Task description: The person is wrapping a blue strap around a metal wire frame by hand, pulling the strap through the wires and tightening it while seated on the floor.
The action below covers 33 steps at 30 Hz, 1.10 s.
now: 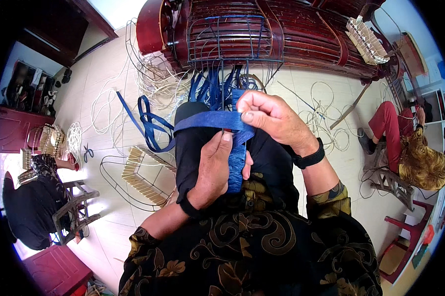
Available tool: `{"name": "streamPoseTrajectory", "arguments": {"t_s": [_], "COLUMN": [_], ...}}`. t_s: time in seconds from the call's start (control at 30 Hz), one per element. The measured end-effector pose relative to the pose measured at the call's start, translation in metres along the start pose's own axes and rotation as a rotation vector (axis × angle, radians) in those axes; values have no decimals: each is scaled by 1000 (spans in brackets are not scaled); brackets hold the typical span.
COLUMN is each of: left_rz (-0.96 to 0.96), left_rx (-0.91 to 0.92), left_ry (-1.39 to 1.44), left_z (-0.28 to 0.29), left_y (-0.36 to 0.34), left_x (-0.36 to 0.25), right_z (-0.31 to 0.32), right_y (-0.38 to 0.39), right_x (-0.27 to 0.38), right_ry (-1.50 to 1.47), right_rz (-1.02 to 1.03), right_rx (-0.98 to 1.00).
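Observation:
On my lap, a narrow band of woven blue strap (pixel 236 170) runs along a dark wire frame (pixel 232 61), with many blue strands hanging at the far end. My left hand (pixel 213 170) is closed around this band, thumb on top near a small red piece, fingertips showing at the right side. My right hand (pixel 268 118) pinches a wide flat blue strap (pixel 198 122) where it folds over the band, just beyond my left thumb. That strap crosses to the left over my knee into loose loops (pixel 151 128) beside my leg.
A red wooden bench (pixel 311 39) stands ahead, holding a woven piece (pixel 366 39). Pale cord (pixel 321 113) lies in tangles on the floor; scissors (pixel 88 154) and a partly woven frame (pixel 144 175) are left. Seated people work at left (pixel 30 212) and right (pixel 419 163).

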<state>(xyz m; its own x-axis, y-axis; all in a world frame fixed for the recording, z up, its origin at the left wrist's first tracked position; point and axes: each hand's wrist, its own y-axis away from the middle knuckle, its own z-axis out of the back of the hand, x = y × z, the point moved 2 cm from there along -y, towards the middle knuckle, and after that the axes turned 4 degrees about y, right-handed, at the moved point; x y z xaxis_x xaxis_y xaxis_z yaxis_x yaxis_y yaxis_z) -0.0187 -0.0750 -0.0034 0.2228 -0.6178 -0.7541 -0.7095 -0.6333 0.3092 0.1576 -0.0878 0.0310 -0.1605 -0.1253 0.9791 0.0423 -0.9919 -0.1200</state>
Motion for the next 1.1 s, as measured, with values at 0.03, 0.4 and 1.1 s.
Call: {"name": "streamPoseTrajectory", "arguments": {"t_s": [0.03,0.4,1.1], "left_rz": [2,10,80], "left_rx": [-9,48,131], "left_ry": [-24,-34,67], "left_z": [2,26,12], "left_y": [1,5,-3], "left_x": [4,43,62], "right_z": [-1,-23,-17], "right_y": [3,33,40], "right_x": [3,-8,-23], "right_ry": [-42,555,762], "right_rz": [-107,54,11], "right_rx": [64,-185,-639]}}
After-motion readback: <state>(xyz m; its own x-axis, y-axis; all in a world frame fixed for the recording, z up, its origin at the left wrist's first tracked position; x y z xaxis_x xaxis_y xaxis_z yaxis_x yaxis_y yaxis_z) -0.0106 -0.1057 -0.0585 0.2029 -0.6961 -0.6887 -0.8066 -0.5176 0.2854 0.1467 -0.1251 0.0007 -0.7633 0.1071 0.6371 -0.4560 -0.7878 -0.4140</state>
